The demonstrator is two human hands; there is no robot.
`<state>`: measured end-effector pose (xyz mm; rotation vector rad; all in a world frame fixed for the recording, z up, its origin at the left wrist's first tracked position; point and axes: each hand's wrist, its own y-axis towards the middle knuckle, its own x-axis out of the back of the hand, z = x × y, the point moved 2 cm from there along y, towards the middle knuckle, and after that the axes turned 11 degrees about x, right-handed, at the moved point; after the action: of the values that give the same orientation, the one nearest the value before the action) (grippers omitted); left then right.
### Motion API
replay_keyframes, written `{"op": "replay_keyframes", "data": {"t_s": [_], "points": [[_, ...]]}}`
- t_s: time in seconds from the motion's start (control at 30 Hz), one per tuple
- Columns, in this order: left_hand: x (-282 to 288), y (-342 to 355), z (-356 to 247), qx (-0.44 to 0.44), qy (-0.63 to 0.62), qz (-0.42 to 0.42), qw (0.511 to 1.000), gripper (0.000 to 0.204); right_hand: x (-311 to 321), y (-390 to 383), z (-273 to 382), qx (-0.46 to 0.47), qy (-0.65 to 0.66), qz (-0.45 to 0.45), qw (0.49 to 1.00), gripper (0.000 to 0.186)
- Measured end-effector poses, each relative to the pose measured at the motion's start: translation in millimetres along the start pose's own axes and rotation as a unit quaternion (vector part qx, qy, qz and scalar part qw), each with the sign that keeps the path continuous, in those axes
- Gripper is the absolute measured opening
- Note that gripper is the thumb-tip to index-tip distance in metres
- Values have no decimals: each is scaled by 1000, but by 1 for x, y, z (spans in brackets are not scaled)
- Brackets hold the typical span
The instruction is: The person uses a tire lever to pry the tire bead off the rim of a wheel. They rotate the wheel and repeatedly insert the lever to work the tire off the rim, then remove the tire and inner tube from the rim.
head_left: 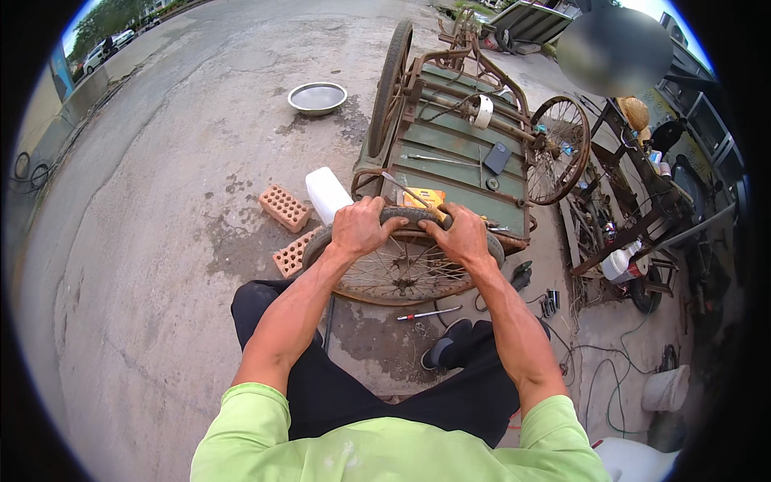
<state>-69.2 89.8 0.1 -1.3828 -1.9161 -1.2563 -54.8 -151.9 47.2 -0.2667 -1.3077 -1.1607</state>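
Note:
A spoked wheel [405, 277] leans in front of me between my knees, its black tyre [414, 215] at the top. My left hand [363, 228] is closed round the upper left of the tyre, thumb pressing inward. Opposite it, my right hand [460, 236] grips the upper right, with its thumb on the tyre's near side. The thumbs point toward each other across a short stretch of tyre. Just beyond lie a yellow box [431, 196] and a thin metal rod [403, 187] on the green underside of an overturned cart [442, 153].
Two perforated bricks [284, 208] and a white jug [328, 195] sit left of the wheel. A metal basin [317, 110] stands farther off. On the ground near my feet lies a red-and-silver tool [429, 313]. Cables, a bucket [665, 389] and a cluttered bench [610, 165] are at right.

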Motion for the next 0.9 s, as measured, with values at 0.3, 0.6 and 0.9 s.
{"op": "replay_keyframes", "data": {"t_s": [0.3,0.6,0.9], "points": [[1,-5,5,6,2,38,999,72,44,-19,-3,61,-28,26,997,39],[-3,-1,1,-9,-13,41,999,75,128,-31,18,8,39,211,977,36],[-4,-3,0,14,-5,54,998,79,131,-3,32,75,-104,245,961,32]]}}
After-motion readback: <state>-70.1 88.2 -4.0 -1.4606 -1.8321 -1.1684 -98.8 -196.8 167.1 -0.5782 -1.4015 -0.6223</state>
